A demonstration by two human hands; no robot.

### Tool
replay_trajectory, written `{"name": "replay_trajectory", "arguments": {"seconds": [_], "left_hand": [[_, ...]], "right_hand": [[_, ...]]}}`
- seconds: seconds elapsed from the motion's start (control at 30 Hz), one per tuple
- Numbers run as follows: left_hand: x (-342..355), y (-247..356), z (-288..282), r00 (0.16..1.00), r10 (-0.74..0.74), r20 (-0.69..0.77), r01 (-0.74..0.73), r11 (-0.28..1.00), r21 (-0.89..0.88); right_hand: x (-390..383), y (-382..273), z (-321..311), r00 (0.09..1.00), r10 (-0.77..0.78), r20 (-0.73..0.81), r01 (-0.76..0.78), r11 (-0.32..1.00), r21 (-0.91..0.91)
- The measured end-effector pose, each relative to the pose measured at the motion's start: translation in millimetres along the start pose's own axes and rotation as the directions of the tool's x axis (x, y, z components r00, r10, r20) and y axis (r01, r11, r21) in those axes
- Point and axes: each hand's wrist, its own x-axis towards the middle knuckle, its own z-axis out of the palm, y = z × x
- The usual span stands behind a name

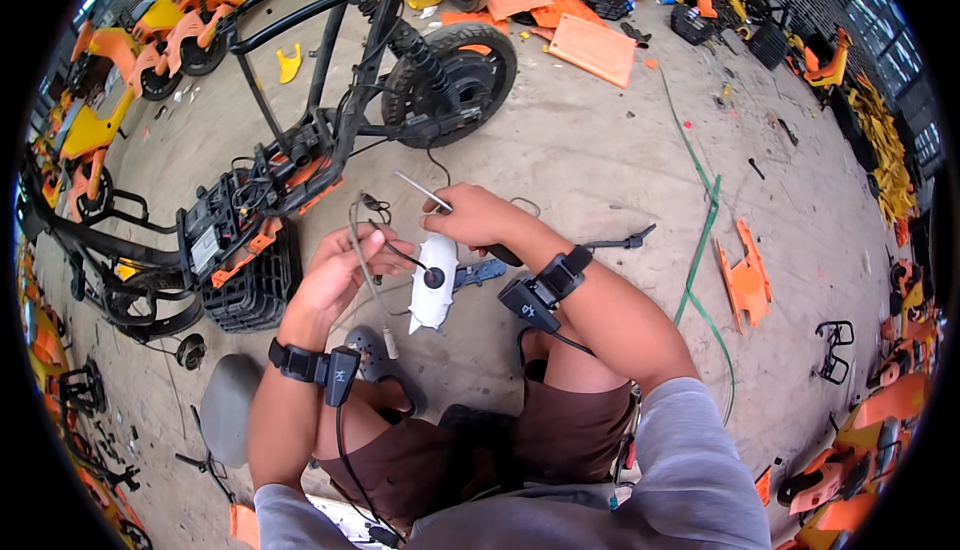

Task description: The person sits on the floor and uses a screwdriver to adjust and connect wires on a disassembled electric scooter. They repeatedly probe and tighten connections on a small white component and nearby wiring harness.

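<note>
My left hand (333,270) pinches a thin dark cable (397,252) between thumb and fingers. That cable runs into a round black fitting on a white, elongated part with small tabs along its edges (430,307). My right hand (478,218) is closed around a screwdriver (418,188); its metal shaft points up and left, and its dark handle shows below the palm. The fingers of that hand are by the white part's upper end; whether they also grip it is hidden. A grey lead with a pale connector (390,343) hangs beside my left hand.
A stripped black scooter frame (325,70) with a rear wheel (495,75) stands ahead and left. Orange panels (593,50) lie at the far side, with an orange bracket (745,275) and green strap (702,230) to the right. A grey seat-like piece (228,410) lies left.
</note>
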Motion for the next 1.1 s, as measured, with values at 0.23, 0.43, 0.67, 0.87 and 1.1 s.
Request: {"name": "replay_trajectory", "arguments": {"seconds": [0.23,0.43,0.67,0.87,1.1], "left_hand": [[-1,1,-1,0.996,0.041,-0.073,-0.047,0.995,-0.083],[1,-1,-1,0.992,0.072,-0.1,-0.083,0.99,-0.111],[1,-2,-3,0.984,0.098,-0.15,-0.126,0.974,-0.187],[1,-2,-7,0.976,0.099,-0.194,-0.141,0.966,-0.215],[5,-3,-18,0.947,0.077,-0.312,-0.162,0.953,-0.256]], "right_hand": [[2,2,-3,0.999,0.048,0.025,-0.048,0.999,-0.016],[6,6,-1,0.999,0.035,0.015,-0.035,0.999,-0.006],[11,10,-5,1.0,0.027,0.015,-0.028,0.998,0.058],[7,7,-10,0.998,-0.015,0.053,0.01,0.995,0.096],[-4,2,-21,0.995,-0.082,0.05,0.07,0.974,0.218]]}}
